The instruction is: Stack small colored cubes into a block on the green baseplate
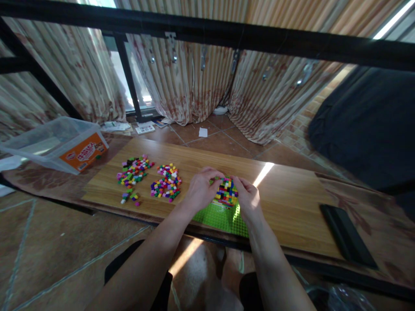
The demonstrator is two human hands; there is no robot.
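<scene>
Left hand [201,188] and right hand [250,199] are flanking the multicoloured brick build [227,193], which is sitting on the green baseplate [220,218] at lower centre of the frame. Fingers of both hands are bending in and touching its upper corners; whether they are pinching a loose brick, cannot tell. Baseplate is lying at the near edge of the wooden board [288,205]. Left-hand room is ending at two brick piles: nearer pile [171,172], farther pile [132,174]. Rightward, bare wood is running broadly to the black case [347,235], which is overlapping the board's right edge.
</scene>
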